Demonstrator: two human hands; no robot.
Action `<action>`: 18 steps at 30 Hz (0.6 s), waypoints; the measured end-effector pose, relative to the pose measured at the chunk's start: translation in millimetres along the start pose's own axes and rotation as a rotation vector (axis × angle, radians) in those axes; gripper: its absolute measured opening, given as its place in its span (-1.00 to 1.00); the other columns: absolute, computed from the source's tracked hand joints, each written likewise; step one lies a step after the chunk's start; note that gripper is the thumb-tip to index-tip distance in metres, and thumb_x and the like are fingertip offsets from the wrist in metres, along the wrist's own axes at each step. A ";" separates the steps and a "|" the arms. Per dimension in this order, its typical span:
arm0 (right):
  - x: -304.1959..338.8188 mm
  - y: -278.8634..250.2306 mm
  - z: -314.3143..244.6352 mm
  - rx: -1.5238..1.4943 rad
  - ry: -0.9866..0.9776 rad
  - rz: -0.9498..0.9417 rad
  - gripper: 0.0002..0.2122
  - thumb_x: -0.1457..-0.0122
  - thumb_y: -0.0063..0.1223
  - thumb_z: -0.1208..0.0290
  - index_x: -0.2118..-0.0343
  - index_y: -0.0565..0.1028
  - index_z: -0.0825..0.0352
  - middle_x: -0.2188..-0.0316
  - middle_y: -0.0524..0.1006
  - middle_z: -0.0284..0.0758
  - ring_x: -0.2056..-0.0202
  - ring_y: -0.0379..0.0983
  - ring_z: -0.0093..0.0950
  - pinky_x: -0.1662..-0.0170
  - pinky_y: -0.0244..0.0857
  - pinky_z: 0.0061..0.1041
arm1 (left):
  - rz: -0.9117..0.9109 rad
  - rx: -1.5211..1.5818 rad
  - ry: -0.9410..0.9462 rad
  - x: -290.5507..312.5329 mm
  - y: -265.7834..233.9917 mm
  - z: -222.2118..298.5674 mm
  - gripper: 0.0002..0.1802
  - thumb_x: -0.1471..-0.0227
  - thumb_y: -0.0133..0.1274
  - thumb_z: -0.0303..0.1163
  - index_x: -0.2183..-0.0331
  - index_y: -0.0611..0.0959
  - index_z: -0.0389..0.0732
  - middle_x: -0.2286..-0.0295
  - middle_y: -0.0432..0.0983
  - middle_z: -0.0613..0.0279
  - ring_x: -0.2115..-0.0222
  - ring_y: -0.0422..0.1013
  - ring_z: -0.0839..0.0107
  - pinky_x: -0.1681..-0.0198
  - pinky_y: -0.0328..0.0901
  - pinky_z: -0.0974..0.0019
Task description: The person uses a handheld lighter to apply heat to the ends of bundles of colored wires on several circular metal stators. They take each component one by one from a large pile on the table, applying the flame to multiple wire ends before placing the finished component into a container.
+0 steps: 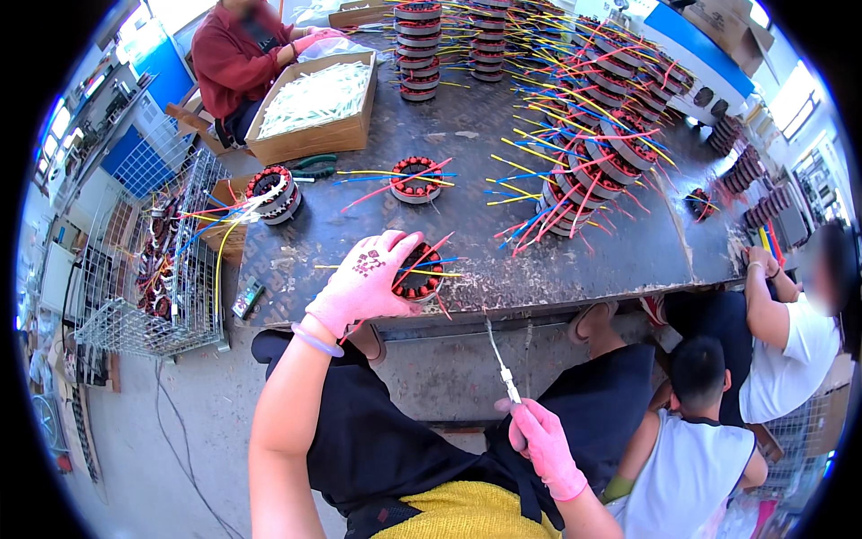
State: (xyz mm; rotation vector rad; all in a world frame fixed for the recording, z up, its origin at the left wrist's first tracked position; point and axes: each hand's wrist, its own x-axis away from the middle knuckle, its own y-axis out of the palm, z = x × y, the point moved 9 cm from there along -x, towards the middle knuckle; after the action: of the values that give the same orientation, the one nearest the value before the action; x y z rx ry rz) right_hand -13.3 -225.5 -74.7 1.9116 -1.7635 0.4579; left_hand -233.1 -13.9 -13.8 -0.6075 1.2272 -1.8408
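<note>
My left hand [366, 280], in a pink glove with a dark printed pattern, grips the left side of a motor stator [420, 284] at the table's front edge. Red, blue and yellow wires stick out across its dark ring. Lower down, off the table over my lap, my right hand [546, 445], also gloved in pink, is closed around a slim tool [509, 381] with a white section and a thin, pale shaft pointing up toward the table edge. The tool's lower end is partly hidden by my fingers. Another wired stator [417, 181] lies just beyond my left hand.
Tall stacks of wired stators [597, 162] crowd the table's right half. A stator [273, 195], green-handled pliers [315, 165] and a carton of white strips [316, 106] are at left. A wire cage [148, 310] stands beside the table. Several people sit around it.
</note>
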 end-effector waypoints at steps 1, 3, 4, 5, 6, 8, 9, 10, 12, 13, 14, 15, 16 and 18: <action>0.3 0.0 -0.1 0.011 -0.005 0.008 -0.67 -0.39 -0.16 0.21 0.05 0.52 0.37 0.69 0.28 -0.58 0.68 0.04 -0.78 0.60 -0.12 -0.72 | 0.048 0.009 0.024 1.4 -0.6 1.8 0.12 0.36 0.44 -0.05 -0.21 0.32 -0.24 -0.12 0.29 -0.06 -0.14 0.24 -0.09 -0.23 0.15 0.04; 0.4 -1.7 1.9 0.002 0.002 0.020 -0.67 -0.39 -0.15 0.21 0.06 0.52 0.37 0.69 0.28 -0.58 0.68 0.04 -0.78 0.61 -0.12 -0.72 | 0.147 0.026 0.068 3.9 0.8 3.2 0.12 0.36 0.44 -0.05 -0.21 0.33 -0.26 -0.15 0.27 -0.06 -0.17 0.21 -0.08 -0.26 0.12 0.04; 0.3 -2.5 2.7 -0.001 0.005 0.025 -0.67 -0.38 -0.15 0.22 0.06 0.52 0.37 0.69 0.28 -0.58 0.68 0.04 -0.78 0.61 -0.12 -0.72 | 0.153 0.027 0.099 3.0 2.5 6.0 0.12 0.36 0.44 -0.05 -0.20 0.33 -0.27 -0.15 0.26 -0.06 -0.19 0.20 -0.08 -0.27 0.10 0.03; 0.4 -1.5 2.5 -0.013 0.005 0.012 -0.67 -0.39 -0.13 0.20 0.04 0.51 0.38 0.68 0.27 -0.59 0.66 0.05 -0.78 0.59 -0.12 -0.72 | 0.159 0.027 0.130 0.9 3.4 9.8 0.12 0.36 0.44 -0.04 -0.20 0.33 -0.28 -0.16 0.26 -0.06 -0.20 0.18 -0.08 -0.28 0.09 0.03; 0.9 -1.7 1.9 -0.024 0.005 0.002 -0.66 -0.39 -0.11 0.19 0.03 0.50 0.39 0.66 0.27 -0.59 0.64 0.05 -0.78 0.58 -0.12 -0.72 | 0.166 0.030 0.163 -1.4 4.1 13.0 0.12 0.36 0.44 -0.04 -0.20 0.34 -0.29 -0.17 0.25 -0.06 -0.21 0.16 -0.08 -0.29 0.07 0.02; 1.1 -1.3 3.5 -0.036 0.008 -0.010 -0.64 -0.39 -0.09 0.18 0.01 0.49 0.40 0.65 0.27 -0.59 0.61 0.07 -0.77 0.56 -0.11 -0.72 | 0.144 0.087 0.157 -5.7 6.8 7.8 0.11 0.37 0.45 -0.02 -0.17 0.36 -0.30 -0.14 0.28 -0.06 -0.20 0.17 -0.09 -0.28 0.08 0.01; 0.3 -2.1 5.3 -0.037 0.009 -0.011 -0.64 -0.39 -0.09 0.18 0.01 0.49 0.41 0.65 0.27 -0.59 0.61 0.07 -0.77 0.55 -0.10 -0.72 | 0.135 0.115 0.156 -8.2 8.2 6.6 0.10 0.38 0.45 0.00 -0.16 0.37 -0.31 -0.13 0.29 -0.06 -0.19 0.18 -0.09 -0.28 0.08 0.01; -0.3 -2.7 6.2 -0.037 0.010 -0.011 -0.64 -0.39 -0.09 0.18 0.01 0.49 0.41 0.64 0.27 -0.58 0.60 0.08 -0.77 0.55 -0.09 -0.72 | 0.155 0.114 0.154 -8.7 8.5 6.4 0.09 0.39 0.45 0.00 -0.14 0.39 -0.30 -0.11 0.31 -0.05 -0.19 0.18 -0.09 -0.27 0.08 0.01; -1.2 0.0 5.8 -0.061 0.006 -0.021 -0.64 -0.39 -0.09 0.17 0.01 0.49 0.40 0.64 0.29 -0.57 0.59 0.09 -0.76 0.52 -0.06 -0.71 | 0.192 0.111 0.148 -8.1 9.2 7.1 0.07 0.41 0.46 0.01 -0.11 0.42 -0.30 -0.08 0.34 -0.04 -0.18 0.19 -0.08 -0.26 0.09 0.01; -1.5 0.7 5.9 -0.073 0.005 -0.026 -0.64 -0.39 -0.09 0.17 0.01 0.49 0.40 0.63 0.29 -0.57 0.58 0.10 -0.76 0.51 -0.05 -0.70 | 0.211 0.103 0.148 -8.7 8.4 8.5 0.06 0.41 0.46 0.01 -0.10 0.42 -0.29 -0.07 0.34 -0.03 -0.17 0.20 -0.08 -0.26 0.10 0.01; -1.8 -1.2 5.5 -0.048 0.008 -0.031 -0.65 -0.39 -0.09 0.19 0.00 0.49 0.40 0.62 0.31 -0.56 0.56 0.13 -0.75 0.48 -0.01 -0.70 | 0.230 0.094 0.148 -9.9 7.3 11.1 0.05 0.42 0.46 0.01 -0.09 0.43 -0.29 -0.06 0.35 -0.02 -0.16 0.20 -0.07 -0.26 0.10 0.01; -2.1 -0.9 4.5 -0.034 0.007 -0.031 -0.65 -0.39 -0.09 0.20 0.00 0.49 0.40 0.62 0.31 -0.56 0.56 0.13 -0.75 0.48 0.00 -0.70 | 0.246 0.084 0.143 -9.2 5.8 12.4 0.04 0.42 0.47 0.01 -0.08 0.44 -0.28 -0.05 0.36 -0.01 -0.16 0.21 -0.07 -0.25 0.11 0.01; -2.2 -0.6 3.3 -0.020 0.006 -0.031 -0.66 -0.39 -0.09 0.21 0.01 0.49 0.40 0.62 0.31 -0.56 0.56 0.13 -0.75 0.47 0.01 -0.70 | 0.251 0.072 0.136 -8.5 6.1 12.0 0.04 0.43 0.47 0.01 -0.08 0.44 -0.28 -0.05 0.36 -0.01 -0.16 0.21 -0.07 -0.26 0.10 0.01; -1.6 -1.6 3.3 -0.007 0.004 -0.025 -0.67 -0.39 -0.09 0.22 0.01 0.50 0.40 0.62 0.31 -0.56 0.56 0.14 -0.76 0.47 0.02 -0.70 | 0.264 0.052 0.125 -9.5 7.2 12.5 0.04 0.43 0.47 0.01 -0.08 0.44 -0.28 -0.05 0.36 -0.01 -0.17 0.20 -0.06 -0.26 0.10 0.01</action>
State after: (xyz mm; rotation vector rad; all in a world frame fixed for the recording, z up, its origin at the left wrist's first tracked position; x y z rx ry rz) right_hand -12.1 -225.9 -78.5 1.9249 -1.7341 0.4454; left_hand -215.9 -13.7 -14.7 -0.2890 1.2712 -1.7016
